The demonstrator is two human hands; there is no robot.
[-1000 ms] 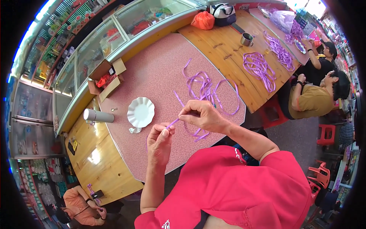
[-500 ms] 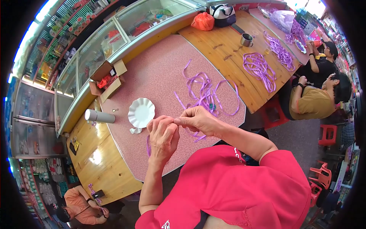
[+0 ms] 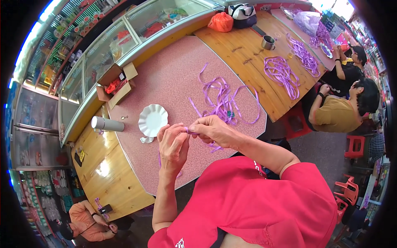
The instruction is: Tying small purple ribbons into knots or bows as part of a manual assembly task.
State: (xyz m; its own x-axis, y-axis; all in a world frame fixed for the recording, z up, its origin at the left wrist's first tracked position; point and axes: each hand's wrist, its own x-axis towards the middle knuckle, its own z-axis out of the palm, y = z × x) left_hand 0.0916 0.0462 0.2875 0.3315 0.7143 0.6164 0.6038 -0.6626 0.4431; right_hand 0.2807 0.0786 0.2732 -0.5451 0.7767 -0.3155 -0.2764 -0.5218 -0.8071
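Both hands meet over the near part of the pink speckled table (image 3: 165, 74). My left hand (image 3: 173, 142) has its fingers closed on a purple ribbon (image 3: 188, 130), a short piece of which shows between the two hands. Thumb and fingers of my right hand (image 3: 213, 130) pinch the same ribbon. A loose end hangs below my left hand. Just beyond my hands lies a tangled pile of purple ribbon (image 3: 219, 95) with a small green piece in it. The white scalloped plate (image 3: 153, 120) stands to the left, a crumpled white scrap (image 3: 146, 140) beside it.
A grey flask (image 3: 108, 124) lies at the left edge, and an open cardboard box (image 3: 118, 89) holds red items. More ribbon (image 3: 282, 76) and a metal cup (image 3: 268, 42) rest on the wooden table to the right. People sit at the right and lower left.
My hands have shifted slightly, and my left fingers have turned a little. A bit of purple ribbon now shows between my fingertips.
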